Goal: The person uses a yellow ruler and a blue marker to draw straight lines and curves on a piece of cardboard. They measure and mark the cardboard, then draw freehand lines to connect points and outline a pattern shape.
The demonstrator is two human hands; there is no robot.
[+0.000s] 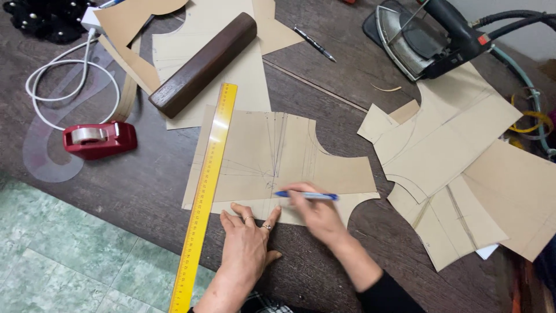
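- I see the right hand (315,215) pinching a blue pen (307,196), fingers curled narrow around its barrel, the tip pointing left onto the brown paper pattern piece (278,156).
- My left hand (246,240) lies flat with fingers spread wide, pressing the lower edge of that same pattern piece against the dark wooden table (145,185); I count 2 rings on it.
- The pattern piece sits mid-table, just ahead of both hands, marked with pencil lines fanning toward a point near the pen tip.
- A long yellow ruler (204,197) lies diagonally just left of the left hand, overlapping the pattern's left edge.
- A dark wooden block (202,65) rests on further paper sheets behind the ruler's far end.
- Left of that I see a red tape dispenser (99,139) and a white cable (63,87).
- Well to the right lie more cut pattern pieces (452,150), with an iron (423,37) beyond them.
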